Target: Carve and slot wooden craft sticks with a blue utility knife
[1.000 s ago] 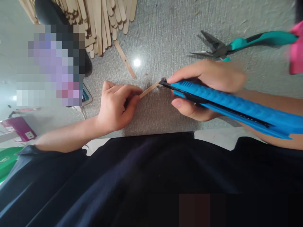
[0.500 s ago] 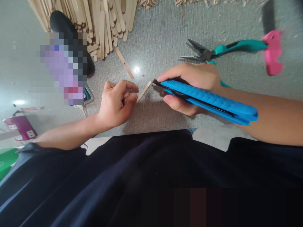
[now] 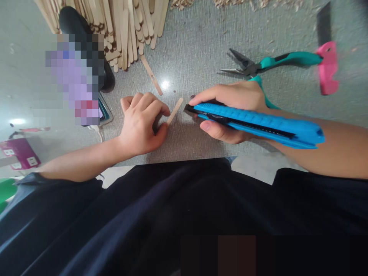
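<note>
A wooden stick [image 3: 175, 110] is pinched by the left hand [image 3: 142, 124], its lower end hidden by the thumb and curled forefinger, its rounded upper end bare. A blue cutter [image 3: 255, 123] is gripped in the right hand [image 3: 244, 94], its blade aimed towards that stick from just beside it, without contact. No cut can be made out on the bare end; whether the covered part has been worked cannot be told. Just beyond the left hand, a loose stick [image 3: 148, 69] is marked by a small gap or cut, so it appears to have been worked. Beyond the right hand, pliers [image 3: 252, 68] are laid open, touching a pink-handled blade [image 3: 329, 67]. Farthest off, past the left hand, many seemingly uncut sticks [image 3: 124, 38] are heaped; past the right, wood shavings [image 3: 225, 2] are scattered
</note>
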Tool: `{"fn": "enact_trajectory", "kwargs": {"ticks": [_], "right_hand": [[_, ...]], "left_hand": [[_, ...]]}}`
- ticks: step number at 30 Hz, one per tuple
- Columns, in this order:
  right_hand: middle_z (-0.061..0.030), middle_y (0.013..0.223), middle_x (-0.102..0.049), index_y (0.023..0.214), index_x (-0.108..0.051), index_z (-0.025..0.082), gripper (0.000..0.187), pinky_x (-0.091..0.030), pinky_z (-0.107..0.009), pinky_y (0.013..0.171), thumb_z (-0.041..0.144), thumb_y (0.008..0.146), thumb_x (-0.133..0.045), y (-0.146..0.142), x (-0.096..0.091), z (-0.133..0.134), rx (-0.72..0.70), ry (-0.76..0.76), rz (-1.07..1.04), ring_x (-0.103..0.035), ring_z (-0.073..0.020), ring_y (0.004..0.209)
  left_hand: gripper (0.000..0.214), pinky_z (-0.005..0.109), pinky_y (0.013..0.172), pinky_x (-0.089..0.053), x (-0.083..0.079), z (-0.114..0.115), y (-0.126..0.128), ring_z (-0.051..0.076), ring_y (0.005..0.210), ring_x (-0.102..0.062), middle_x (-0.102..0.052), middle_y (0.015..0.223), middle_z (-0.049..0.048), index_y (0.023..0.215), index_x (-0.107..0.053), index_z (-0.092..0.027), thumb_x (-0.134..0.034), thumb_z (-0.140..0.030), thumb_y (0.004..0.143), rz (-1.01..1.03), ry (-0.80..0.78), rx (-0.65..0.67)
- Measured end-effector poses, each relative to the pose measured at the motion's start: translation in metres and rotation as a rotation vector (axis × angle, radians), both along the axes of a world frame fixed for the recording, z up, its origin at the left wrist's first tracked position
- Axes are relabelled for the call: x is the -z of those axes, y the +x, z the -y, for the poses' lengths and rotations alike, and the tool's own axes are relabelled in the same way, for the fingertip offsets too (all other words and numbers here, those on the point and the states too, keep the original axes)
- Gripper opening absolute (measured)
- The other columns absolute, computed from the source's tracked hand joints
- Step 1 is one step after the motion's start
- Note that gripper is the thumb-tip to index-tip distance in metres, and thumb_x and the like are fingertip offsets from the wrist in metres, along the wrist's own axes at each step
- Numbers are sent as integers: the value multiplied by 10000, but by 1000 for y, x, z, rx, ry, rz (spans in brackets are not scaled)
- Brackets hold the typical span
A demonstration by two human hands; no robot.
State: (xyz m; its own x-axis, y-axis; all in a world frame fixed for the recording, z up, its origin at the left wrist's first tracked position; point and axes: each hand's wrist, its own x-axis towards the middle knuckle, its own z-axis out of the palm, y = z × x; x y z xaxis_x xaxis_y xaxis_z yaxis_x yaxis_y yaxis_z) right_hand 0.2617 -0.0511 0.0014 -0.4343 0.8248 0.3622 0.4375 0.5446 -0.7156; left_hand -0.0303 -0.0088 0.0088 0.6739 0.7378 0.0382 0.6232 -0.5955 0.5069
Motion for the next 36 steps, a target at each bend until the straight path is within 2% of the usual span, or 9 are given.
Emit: {"fn": "enact_trajectory", "kwargs": {"ticks": [3, 7, 10, 17, 21, 24, 29, 33, 36], "right_hand": [[15, 813, -795, 1288, -797, 280, 338, -597, -366, 634, 467, 1036, -671, -2, 1, 0, -1, -20, -2, -746, -201, 642], [22, 845, -815, 1285, -791, 266, 327, -606, -337, 651, 439, 1037, -669, -4, 1, 1, -9, -4, 30, -751, -181, 659], [1, 906, -856, 1288, -792, 259, 272, -625, -344, 664, 354, 1057, -685, -8, -3, 1, 49, -15, 63, -781, -194, 699], [8, 1040, -902, 1410, -761, 319, 336, -693, -372, 742, 290, 1079, -709, -15, -7, 0, 28, -58, 29, -836, -217, 778], [13, 1154, -912, 1483, -747, 358, 400, -718, -380, 830, 314, 1086, -727, -15, -5, -2, 15, -115, 13, -876, -230, 886], [2, 1167, -915, 1494, -740, 348, 400, -719, -387, 815, 350, 1094, -733, -15, -3, -2, 13, -126, 2, -885, -240, 905], [-7, 1091, -906, 1477, -759, 333, 384, -704, -390, 749, 424, 1107, -707, -15, -1, 0, 88, -133, -8, -870, -243, 859], [-30, 1072, -896, 1441, -793, 329, 383, -715, -413, 803, 494, 1106, -708, -13, 0, 2, 146, -159, -27, -856, -252, 854], [-26, 1081, -898, 1416, -792, 360, 342, -721, -448, 867, 468, 1097, -737, -11, -4, 2, 164, -155, -89, -869, -274, 929]], "left_hand": [[241, 575, 1069, -365, 2, 1, -1, 337, 1157, -627, -725, 1186, 92, 1153, -706, -257, -667, -249, 916, -18, 7, 10], [295, 577, 1076, -361, 6, 2, -1, 340, 1171, -589, -701, 1249, 106, 1257, -706, -272, -693, -324, 967, -18, 48, 20], [337, 581, 1078, -367, 8, 2, -2, 345, 1185, -573, -687, 1274, 114, 1293, -698, -278, -731, -371, 971, -17, 60, 25], [305, 577, 1084, -386, 13, 2, -4, 341, 1196, -553, -657, 1276, 117, 1230, -696, -265, -753, -472, 1014, -16, 60, 31], [349, 562, 1077, -383, 16, 1, -6, 335, 1191, -556, -663, 1271, 114, 1197, -698, -262, -763, -564, 1036, 5, 81, 56], [345, 545, 1048, -377, 16, 0, -7, 327, 1174, -577, -685, 1252, 107, 1161, -697, -258, -747, -583, 1058, 48, 98, 67], [210, 541, 1029, -387, 12, 2, -6, 317, 1193, -649, -736, 1320, 113, 1159, -703, -260, -696, -459, 1091, 152, 122, 158], [169, 582, 1103, -383, 12, 4, -5, 365, 1356, -690, -750, 1457, 129, 1188, -707, -258, -692, -392, 1087, 147, 149, 264], [191, 596, 1158, -387, 11, 5, -5, 383, 1476, -683, -760, 1512, 126, 1275, -716, -282, -687, -369, 1107, 95, 189, 322]]}}
